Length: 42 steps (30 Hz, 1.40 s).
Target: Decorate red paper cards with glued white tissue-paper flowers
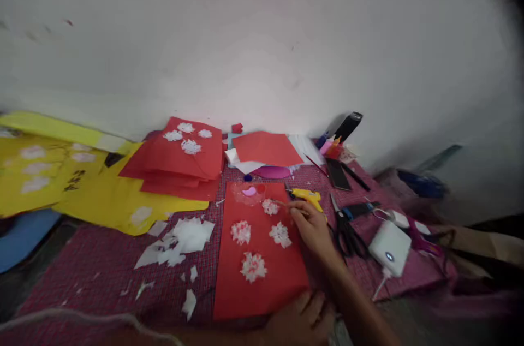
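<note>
A sheet of red paper [262, 297] lies before me with several white paper flowers on it, some dabbed pink. My right hand [310, 223] is closed around a thin paintbrush [282, 203], its tip at the upper right flower [270, 207]. The lower right flower [280, 234] looks almost white; the left flower [240, 232] and the bottom flower [253, 267] carry pink marks. At the sheet's top, a clear palette [237, 193] holds a pink paint blob and a red one. My left hand [301, 316] rests by the sheet's bottom edge, fingers laid out, somewhat blurred.
White paper scraps [184, 239] lie to the left, near stacked red sheets [176, 157] and yellow papers [98, 193]. A yellow glue gun [307, 195], black scissors [346, 228], a phone [338, 174] and a white power bank [390, 248] are on the right. A wall [254, 51] stands behind.
</note>
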Available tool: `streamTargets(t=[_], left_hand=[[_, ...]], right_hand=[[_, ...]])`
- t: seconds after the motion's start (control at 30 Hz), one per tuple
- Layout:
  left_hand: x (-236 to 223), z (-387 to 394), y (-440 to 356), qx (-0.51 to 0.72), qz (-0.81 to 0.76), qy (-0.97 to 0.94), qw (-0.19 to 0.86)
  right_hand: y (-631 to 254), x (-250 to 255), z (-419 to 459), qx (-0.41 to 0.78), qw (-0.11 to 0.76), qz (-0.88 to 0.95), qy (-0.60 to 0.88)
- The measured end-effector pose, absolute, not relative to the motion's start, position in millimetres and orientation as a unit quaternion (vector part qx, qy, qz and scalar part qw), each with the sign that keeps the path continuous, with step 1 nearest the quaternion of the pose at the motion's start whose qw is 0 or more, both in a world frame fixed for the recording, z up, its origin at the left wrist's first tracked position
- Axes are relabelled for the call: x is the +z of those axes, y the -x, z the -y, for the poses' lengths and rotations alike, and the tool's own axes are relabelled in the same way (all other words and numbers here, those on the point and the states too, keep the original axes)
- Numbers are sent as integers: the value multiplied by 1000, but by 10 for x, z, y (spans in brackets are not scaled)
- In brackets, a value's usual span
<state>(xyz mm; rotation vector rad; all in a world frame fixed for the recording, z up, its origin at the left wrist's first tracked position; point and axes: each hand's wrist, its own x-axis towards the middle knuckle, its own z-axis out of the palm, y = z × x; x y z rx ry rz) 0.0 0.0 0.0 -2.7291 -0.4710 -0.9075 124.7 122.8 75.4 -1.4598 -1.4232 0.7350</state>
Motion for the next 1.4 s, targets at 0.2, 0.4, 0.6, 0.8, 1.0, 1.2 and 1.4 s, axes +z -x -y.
streamTargets(t=[0.2,0.4,0.6,0.8,1.0,1.2,1.4], left_hand=[[-87,21,-19,-270,126,948,113],[-104,9,-18,-243,113,958,106],[-18,-1,2,-219,108,966,86],[-72,11,-13,-257,120,954,99],[-80,22,-16,-222,110,964,95],[-19,20,9,-256,115,955,96],[107,-4,63,-221,81,967,98]], right_hand=[[-1226,762,-1234,298,500,564,585],[-1215,776,-1200,304,496,568,582],[-1237,772,-1146,296,488,571,591],[-1289,694,-1031,291,492,558,602],[-1311,666,-985,294,504,553,595],[-1323,635,-952,304,509,547,591],[-1360,670,-833,299,530,522,598]])
